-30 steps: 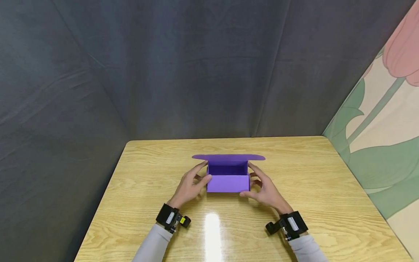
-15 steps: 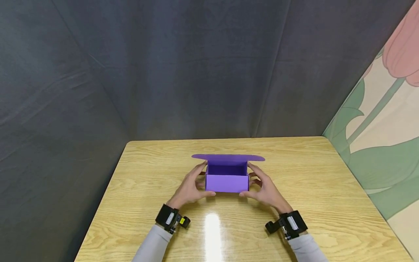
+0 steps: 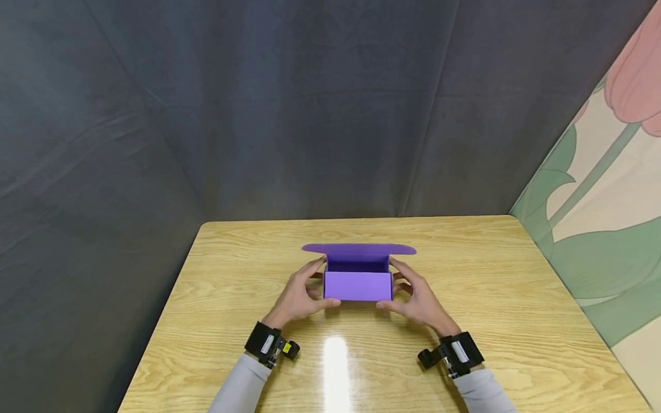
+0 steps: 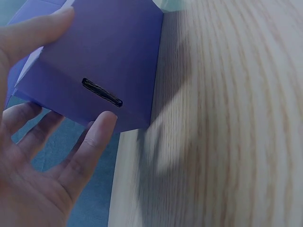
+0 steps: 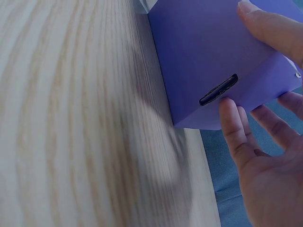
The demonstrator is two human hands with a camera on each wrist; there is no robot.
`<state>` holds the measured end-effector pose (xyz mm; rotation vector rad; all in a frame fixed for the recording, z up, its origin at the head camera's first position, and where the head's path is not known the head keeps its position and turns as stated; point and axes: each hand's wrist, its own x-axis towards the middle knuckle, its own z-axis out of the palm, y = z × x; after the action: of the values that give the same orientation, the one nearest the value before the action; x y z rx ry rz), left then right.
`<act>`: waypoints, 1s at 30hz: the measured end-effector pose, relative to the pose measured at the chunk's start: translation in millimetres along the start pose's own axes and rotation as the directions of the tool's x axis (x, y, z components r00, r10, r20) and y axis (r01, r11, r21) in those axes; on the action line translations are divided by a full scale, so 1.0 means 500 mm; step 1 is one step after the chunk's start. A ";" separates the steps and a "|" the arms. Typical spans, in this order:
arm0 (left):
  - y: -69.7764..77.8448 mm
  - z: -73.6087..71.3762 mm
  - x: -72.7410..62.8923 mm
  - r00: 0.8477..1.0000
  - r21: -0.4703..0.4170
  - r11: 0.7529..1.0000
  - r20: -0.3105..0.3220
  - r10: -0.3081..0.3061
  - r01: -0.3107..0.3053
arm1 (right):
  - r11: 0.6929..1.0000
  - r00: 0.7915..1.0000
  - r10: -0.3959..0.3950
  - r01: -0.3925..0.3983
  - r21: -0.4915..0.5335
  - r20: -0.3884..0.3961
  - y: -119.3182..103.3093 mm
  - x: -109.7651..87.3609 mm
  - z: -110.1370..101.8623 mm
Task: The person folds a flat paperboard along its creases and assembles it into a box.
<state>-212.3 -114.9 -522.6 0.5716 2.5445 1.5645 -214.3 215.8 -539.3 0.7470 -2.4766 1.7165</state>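
Note:
A small purple cardboard box (image 3: 358,286) sits at the middle of the wooden table, its lid flap raised at the back. My left hand (image 3: 299,295) holds its left end, thumb on the front face and the other fingers along the side. At the opposite end, my right hand (image 3: 419,296) grips it the same way. Each wrist view shows a narrow dark slot low on the purple box (image 4: 109,56), close to the fingertips. The same box (image 5: 203,52) fills the upper part of the right wrist view. Its floor inside is mostly hidden by the front wall.
The light wooden table (image 3: 232,258) ends at a dark grey curtain (image 3: 320,143) behind and to the left. On the right hangs a cloth with a tulip pattern (image 3: 609,229). A bright light reflection (image 3: 335,367) lies on the tabletop near the front.
My left thumb has moved from the box's upper front corner down to its lower front edge. The box has shifted slightly left, and its front face now appears a little higher.

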 end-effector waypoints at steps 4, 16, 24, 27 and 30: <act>0.000 0.002 0.000 1.000 -0.003 1.000 -0.010 0.000 0.000 | 1.000 1.000 0.000 0.000 0.011 -0.010 0.002 0.000 0.000; -0.004 0.006 -0.005 0.999 -0.043 0.999 -0.048 -0.005 0.003 | 0.998 0.999 0.048 -0.047 0.046 -0.025 0.001 -0.006 0.002; -0.012 0.016 -0.010 0.997 -0.067 0.998 -0.078 0.000 -0.006 | 0.996 0.997 0.070 -0.068 0.057 -0.020 0.003 -0.008 0.002; -0.011 0.018 -0.012 0.997 -0.066 0.998 -0.076 -0.011 0.006 | 0.995 0.997 0.079 -0.077 0.069 -0.024 0.002 -0.010 0.003; -0.009 0.019 -0.013 0.997 -0.062 0.998 -0.073 -0.027 0.022 | 0.993 0.996 0.087 -0.084 0.078 -0.029 0.002 -0.009 0.005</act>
<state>-204.8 -111.1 -531.9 0.4826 2.5360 1.6789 -210.3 215.4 -542.7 0.6216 -2.4687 1.8458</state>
